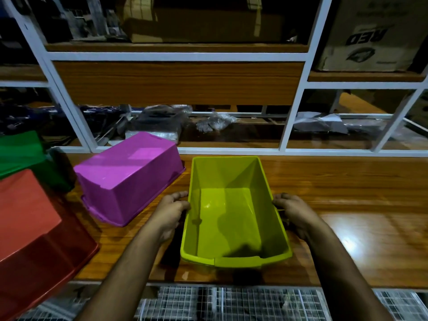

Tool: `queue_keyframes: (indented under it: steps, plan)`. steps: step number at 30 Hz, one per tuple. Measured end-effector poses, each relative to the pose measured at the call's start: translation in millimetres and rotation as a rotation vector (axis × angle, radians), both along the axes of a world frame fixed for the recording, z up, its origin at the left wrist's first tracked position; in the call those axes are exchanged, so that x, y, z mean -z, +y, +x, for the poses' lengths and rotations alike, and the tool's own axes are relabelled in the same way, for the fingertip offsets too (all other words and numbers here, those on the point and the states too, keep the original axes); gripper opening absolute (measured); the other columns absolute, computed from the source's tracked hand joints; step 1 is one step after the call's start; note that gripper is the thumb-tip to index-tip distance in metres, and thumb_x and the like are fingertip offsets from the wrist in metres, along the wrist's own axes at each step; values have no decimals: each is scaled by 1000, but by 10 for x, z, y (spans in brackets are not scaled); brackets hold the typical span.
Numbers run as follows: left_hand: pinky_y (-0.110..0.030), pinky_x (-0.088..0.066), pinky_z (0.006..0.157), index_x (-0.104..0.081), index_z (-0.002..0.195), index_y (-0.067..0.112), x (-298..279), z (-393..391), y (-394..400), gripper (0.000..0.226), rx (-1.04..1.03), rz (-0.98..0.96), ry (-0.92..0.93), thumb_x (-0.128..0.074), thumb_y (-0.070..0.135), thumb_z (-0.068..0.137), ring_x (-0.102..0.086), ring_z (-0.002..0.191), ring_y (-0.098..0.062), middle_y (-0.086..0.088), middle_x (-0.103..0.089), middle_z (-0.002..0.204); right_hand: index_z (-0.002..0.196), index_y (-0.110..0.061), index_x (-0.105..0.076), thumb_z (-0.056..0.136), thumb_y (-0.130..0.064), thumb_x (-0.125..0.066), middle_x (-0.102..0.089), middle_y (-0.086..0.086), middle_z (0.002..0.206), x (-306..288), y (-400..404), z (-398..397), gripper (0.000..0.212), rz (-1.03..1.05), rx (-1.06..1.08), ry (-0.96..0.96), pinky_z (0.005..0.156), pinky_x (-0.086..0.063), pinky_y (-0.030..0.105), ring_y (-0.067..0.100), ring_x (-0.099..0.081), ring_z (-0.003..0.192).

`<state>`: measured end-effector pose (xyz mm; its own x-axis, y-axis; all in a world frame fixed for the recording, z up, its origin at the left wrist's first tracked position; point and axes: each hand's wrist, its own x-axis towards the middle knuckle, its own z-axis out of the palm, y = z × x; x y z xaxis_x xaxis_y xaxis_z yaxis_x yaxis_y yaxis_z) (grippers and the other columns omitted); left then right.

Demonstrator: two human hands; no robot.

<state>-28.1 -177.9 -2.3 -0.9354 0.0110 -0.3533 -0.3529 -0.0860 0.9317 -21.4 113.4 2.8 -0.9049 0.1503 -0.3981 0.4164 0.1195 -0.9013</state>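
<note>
A person grips a lime-green bin [234, 218] by its long sides: left hand [172, 212] on the left rim, right hand [295, 213] on the right, fingers curled about the lip. The bin stands upright and open near the front edge of the wooden counter [347, 193] — an upturned purple bin [129, 177] just beside it on the left, an upturned red bin [34, 228] at the left front corner.

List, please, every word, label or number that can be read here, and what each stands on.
"RED": large dark letters, seemingly mirrored, on the cardboard box at upper right.
Smaller print above it: too blurred to read.
The green bin and the pink bin: no text.
</note>
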Motion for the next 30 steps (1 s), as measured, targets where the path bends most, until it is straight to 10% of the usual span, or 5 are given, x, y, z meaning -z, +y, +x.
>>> queue_keyframes:
  steps: [6,19,30]
  plan:
    - [-32,-56,55,-65,106,12,-8,44,-117,37,112,128,-26,-45,-11,87,-61,73,-18,-8,-70,86,95,-5,-60,100,-5,-44,-61,0,50,-55,31,131,17,-252,-13,47,30,-36,14,3,-52,33]
    - [-39,-61,64,-52,135,8,-100,18,188,46,400,321,36,-49,-7,91,-68,92,-19,-12,-66,116,124,-8,-61,98,-10,-49,-68,20,116,-46,466,881,29,-272,113,226,78,-51,38,32,-61,101]
    - [-43,-53,81,-54,137,18,-73,200,1684,78,795,262,62,-85,28,66,-58,115,-27,-11,-62,135,115,-12,-67,96,-10,-51,-72,14,111,-51,1506,2192,26,-257,513,332,76,-56,33,27,-68,95]
